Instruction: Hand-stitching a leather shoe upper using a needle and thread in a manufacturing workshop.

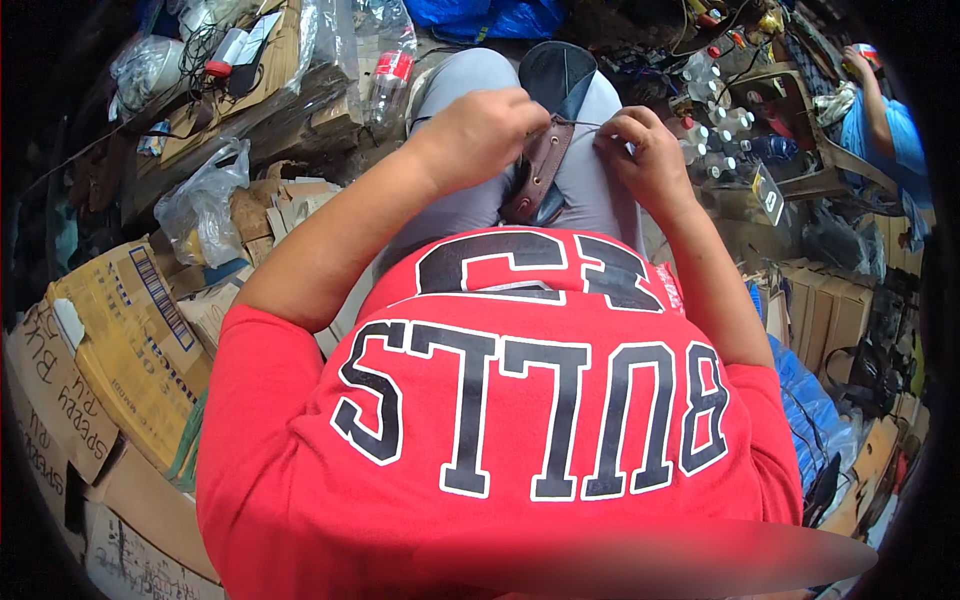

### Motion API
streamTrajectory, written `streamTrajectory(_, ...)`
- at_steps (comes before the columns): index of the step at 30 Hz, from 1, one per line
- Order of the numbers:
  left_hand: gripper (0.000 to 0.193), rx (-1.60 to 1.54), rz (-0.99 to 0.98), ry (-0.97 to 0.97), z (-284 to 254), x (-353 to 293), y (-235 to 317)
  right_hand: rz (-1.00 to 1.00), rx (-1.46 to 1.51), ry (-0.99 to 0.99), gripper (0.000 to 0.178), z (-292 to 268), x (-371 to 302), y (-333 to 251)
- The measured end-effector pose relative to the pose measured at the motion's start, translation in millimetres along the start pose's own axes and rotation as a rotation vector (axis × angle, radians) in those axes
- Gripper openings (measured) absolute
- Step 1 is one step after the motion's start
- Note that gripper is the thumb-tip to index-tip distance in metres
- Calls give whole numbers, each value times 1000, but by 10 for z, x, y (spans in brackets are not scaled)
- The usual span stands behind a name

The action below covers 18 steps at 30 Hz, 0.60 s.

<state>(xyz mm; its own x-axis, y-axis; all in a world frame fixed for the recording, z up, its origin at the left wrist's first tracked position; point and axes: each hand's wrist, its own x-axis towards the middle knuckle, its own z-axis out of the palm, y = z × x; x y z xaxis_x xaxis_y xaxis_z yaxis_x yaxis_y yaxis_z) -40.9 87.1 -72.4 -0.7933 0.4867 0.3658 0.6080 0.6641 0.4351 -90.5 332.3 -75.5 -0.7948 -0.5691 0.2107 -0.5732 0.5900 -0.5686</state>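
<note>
A shoe upper with a brown leather strip with metal eyelets (546, 165) lies between my thighs, and its dark upper part (556, 78) points away from me. At the top end of the eyelet strip, a thin dark lace (580, 122) stretches between my two hands. My left hand (488, 135) is closed, its fingertips pinching beside the strip, over my left thigh. To the right of the strip, my right hand (645, 150) is closed too, with thumb and fingers pinched on the lace. The shoe's lower part is partly hidden between my legs.
Cardboard boxes (130, 330) crowd the left, near a see-through plastic bag (208, 205). A bottle with a red label (392, 75) stands beyond my left knee. Several capped bottles (715, 135) are at the right. Another person's arm (876, 100) shows at the far right.
</note>
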Motion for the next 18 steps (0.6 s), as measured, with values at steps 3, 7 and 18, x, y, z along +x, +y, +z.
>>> streamTrajectory(3,14,-454,-276,154,-66,25,-189,41,50,-16,15,-91,15,-59)
streamTrajectory(7,11,-1029,-521,260,-163,172,-451,108,136,-76,19,-211,97,-181)
streamTrajectory(18,24,-272,21,-13,33,663,-610,125,-121,-261,19,-179,402,-351)
